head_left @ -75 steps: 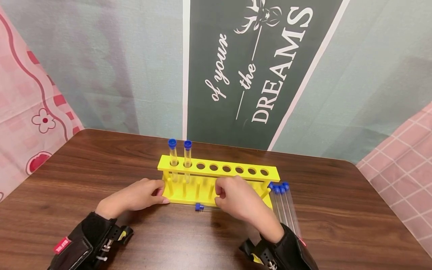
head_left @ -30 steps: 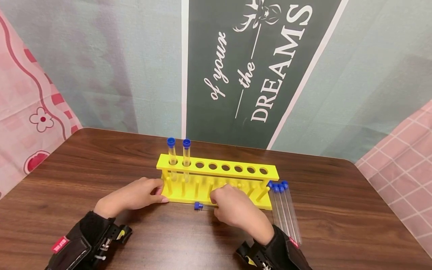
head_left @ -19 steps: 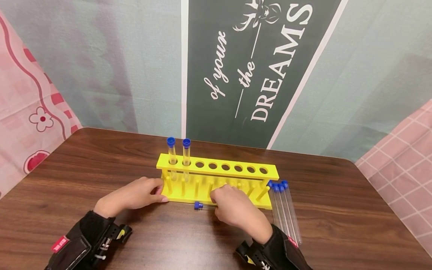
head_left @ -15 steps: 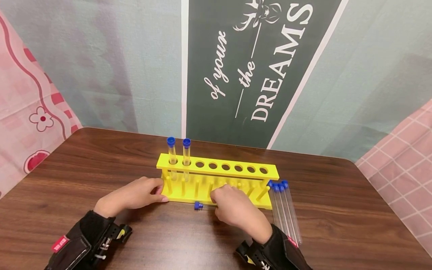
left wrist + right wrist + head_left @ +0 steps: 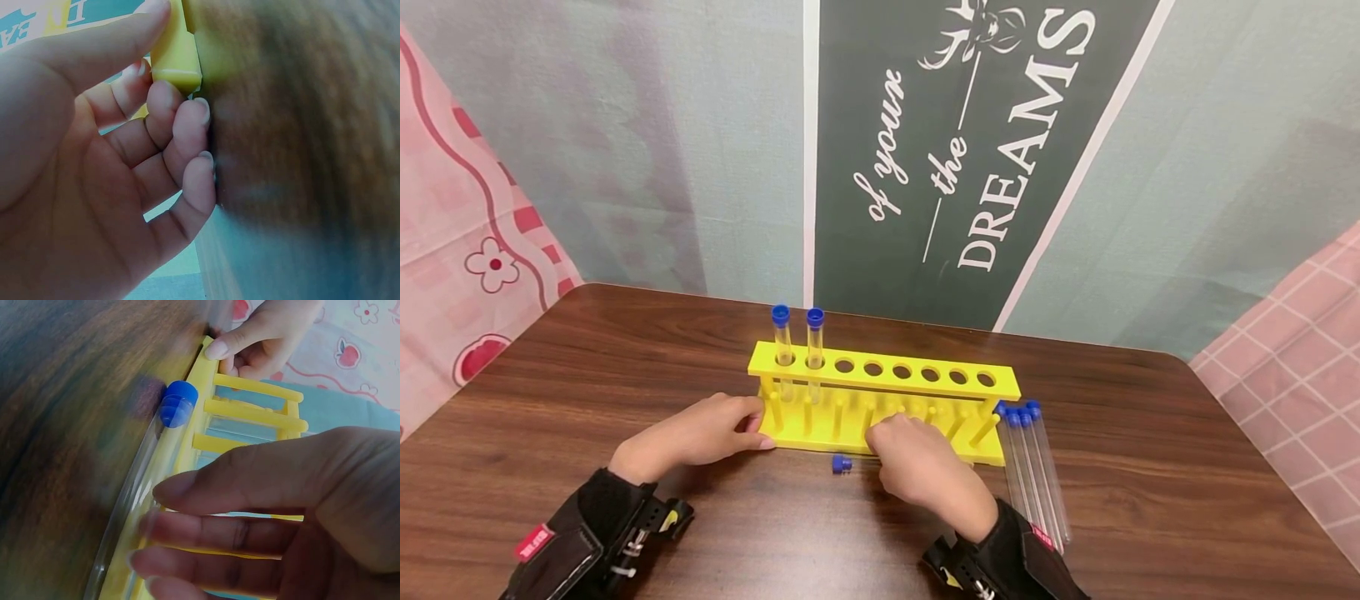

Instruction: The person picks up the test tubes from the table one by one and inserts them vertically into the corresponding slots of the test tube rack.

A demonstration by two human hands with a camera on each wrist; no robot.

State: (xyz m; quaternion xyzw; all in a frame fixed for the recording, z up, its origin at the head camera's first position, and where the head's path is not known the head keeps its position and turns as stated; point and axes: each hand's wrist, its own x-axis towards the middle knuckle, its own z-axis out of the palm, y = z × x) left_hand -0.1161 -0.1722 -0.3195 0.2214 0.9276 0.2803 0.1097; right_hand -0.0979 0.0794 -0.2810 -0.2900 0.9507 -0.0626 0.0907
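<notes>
The left hand [image 5: 707, 433] holds the left end of a yellow rack [image 5: 887, 379], thumb on its base; the left wrist view shows fingertips at the rack's corner. Two clear tubes with blue caps [image 5: 781, 315] stand upright in the leftmost holes. Along the rack's front edge a capped tube lies flat, its blue cap [image 5: 841, 464] pointing left. Over that tube is the right hand [image 5: 928, 471], hiding part of it. In the right wrist view the right hand [image 5: 250, 512] has its fingers fairly straight, fingertips touching beside the clear tube [image 5: 134, 481].
Several blue-capped tubes [image 5: 1033, 467] lie side by side on the brown table [image 5: 1150, 467], right of the rack. Behind the table hangs a printed cloth [image 5: 737, 167] with lettering, with pink patterned cloth at both sides.
The right hand has moved left and down along the rack since the earliest frame. Most recently the lying tube's cap has shifted slightly toward the person. The left hand keeps its hold.
</notes>
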